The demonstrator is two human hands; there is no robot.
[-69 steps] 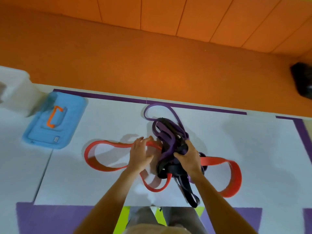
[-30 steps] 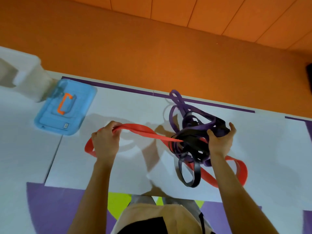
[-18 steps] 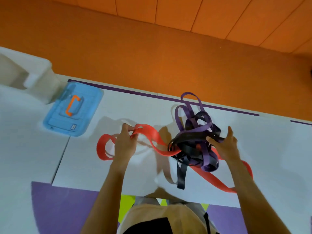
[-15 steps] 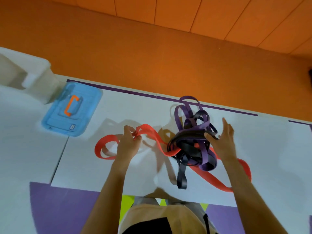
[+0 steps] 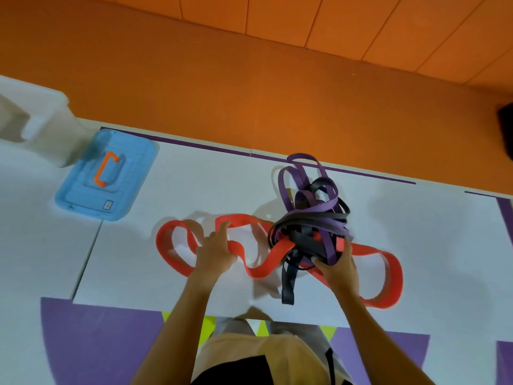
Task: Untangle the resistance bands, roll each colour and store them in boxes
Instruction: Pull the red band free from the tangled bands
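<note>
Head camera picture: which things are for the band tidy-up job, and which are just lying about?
For the job: red flat rubber band, purple flat rubber band, black flat rubber band, blue plastic lid with orange handle, white plastic box.
Just lying about: dark object at the right edge, purple-and-white floor mat.

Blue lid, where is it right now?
In the head view the blue lid lies far left on the white mat, beside the white box, left of the red band.

Losing the box (image 5: 41, 120) past the left edge; burying the middle of the red band (image 5: 261, 270) and fingertips of the right hand (image 5: 337, 269) inside the tangle (image 5: 313, 218); blurring the label (image 5: 107, 204) on the lid (image 5: 83, 190) unreadably.
</note>
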